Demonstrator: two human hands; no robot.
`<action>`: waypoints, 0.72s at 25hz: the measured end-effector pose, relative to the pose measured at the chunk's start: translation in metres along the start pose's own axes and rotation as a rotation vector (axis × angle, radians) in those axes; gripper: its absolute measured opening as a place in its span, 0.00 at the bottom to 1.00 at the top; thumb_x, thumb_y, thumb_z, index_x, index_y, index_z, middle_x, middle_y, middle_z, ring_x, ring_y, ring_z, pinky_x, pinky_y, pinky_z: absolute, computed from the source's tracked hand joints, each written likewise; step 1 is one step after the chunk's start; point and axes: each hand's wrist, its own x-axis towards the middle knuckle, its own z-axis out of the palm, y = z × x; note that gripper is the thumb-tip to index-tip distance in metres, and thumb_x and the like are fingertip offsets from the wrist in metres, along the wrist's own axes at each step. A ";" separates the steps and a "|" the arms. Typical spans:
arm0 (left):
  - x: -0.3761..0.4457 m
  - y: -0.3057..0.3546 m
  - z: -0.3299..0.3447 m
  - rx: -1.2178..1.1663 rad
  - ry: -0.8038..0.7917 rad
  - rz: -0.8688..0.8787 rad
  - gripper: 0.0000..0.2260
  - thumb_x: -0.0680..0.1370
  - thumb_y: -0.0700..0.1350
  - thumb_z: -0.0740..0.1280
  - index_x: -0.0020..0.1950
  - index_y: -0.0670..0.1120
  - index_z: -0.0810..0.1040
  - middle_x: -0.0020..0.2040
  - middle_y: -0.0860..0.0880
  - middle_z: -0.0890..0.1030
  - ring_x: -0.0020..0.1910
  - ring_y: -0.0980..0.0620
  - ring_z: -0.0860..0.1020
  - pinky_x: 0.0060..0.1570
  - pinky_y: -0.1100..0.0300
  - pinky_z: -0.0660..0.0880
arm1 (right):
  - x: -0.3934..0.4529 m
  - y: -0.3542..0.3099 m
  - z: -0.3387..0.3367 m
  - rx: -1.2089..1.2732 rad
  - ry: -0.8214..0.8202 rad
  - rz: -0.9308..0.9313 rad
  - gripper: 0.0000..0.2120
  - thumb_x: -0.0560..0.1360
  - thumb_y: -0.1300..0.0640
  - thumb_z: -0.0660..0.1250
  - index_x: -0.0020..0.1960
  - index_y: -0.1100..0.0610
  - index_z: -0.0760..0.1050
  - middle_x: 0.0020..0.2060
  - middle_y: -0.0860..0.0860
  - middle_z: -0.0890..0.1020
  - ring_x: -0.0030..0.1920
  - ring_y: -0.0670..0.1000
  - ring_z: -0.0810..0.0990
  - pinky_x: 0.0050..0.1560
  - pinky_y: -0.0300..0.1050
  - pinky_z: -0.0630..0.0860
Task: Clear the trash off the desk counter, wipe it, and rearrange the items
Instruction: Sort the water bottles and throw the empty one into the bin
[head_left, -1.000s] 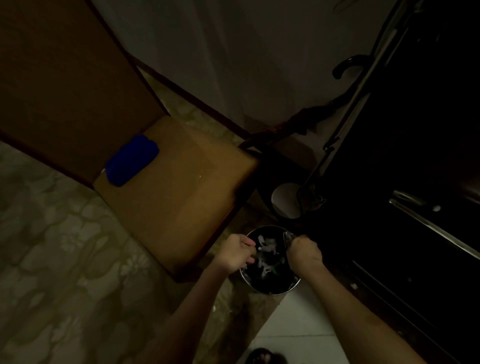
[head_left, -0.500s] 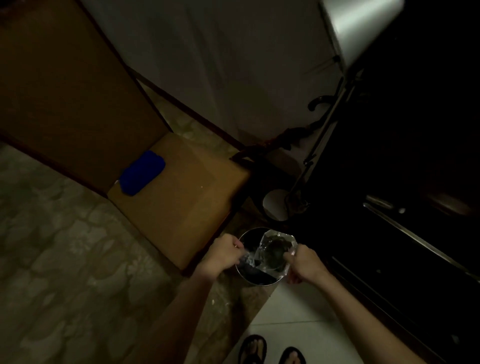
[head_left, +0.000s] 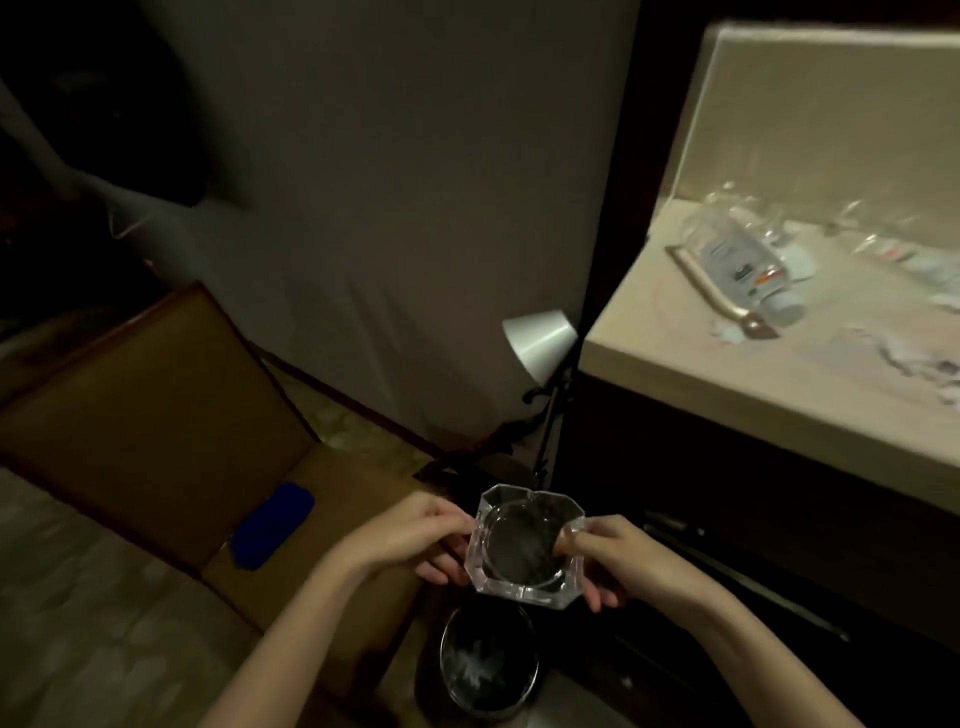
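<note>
Above one round bin (head_left: 488, 662): one clear glass ashtray (head_left: 524, 545), left hand (head_left: 410, 535) and right hand (head_left: 618, 561) each pinching an edge. Beyond, on one counter (head_left: 769, 384): perhaps two blurred plastic bottles (head_left: 748, 260).

A dim hotel-like room: upholstered chair (head_left: 171, 415), floor lamp (head_left: 540, 340), lit desk counter (head_left: 727, 395).

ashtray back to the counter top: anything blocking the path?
Nothing visible blocks it. Both hands, left hand and right hand, hold the glass ashtray above the trash bin. The counter lies up and right; its near corner looks bare, with bottles farther back.
</note>
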 end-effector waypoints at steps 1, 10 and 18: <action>-0.009 0.023 0.003 0.031 0.002 0.038 0.09 0.80 0.44 0.64 0.53 0.39 0.79 0.40 0.46 0.82 0.30 0.57 0.80 0.29 0.68 0.75 | -0.015 -0.015 -0.004 0.000 0.017 -0.030 0.10 0.80 0.58 0.59 0.46 0.63 0.74 0.23 0.54 0.74 0.22 0.46 0.68 0.26 0.37 0.62; -0.004 0.193 0.085 0.486 0.212 0.330 0.10 0.75 0.43 0.68 0.40 0.37 0.82 0.33 0.42 0.81 0.25 0.56 0.72 0.27 0.67 0.70 | -0.126 -0.082 -0.095 0.022 0.348 -0.146 0.10 0.79 0.61 0.58 0.43 0.65 0.73 0.20 0.56 0.73 0.19 0.47 0.66 0.21 0.35 0.61; 0.091 0.320 0.200 0.581 0.268 0.416 0.08 0.76 0.39 0.67 0.42 0.36 0.82 0.39 0.39 0.83 0.24 0.55 0.78 0.26 0.66 0.73 | -0.180 -0.084 -0.266 -0.274 0.603 -0.081 0.14 0.78 0.62 0.58 0.45 0.72 0.77 0.22 0.53 0.77 0.18 0.45 0.70 0.22 0.34 0.67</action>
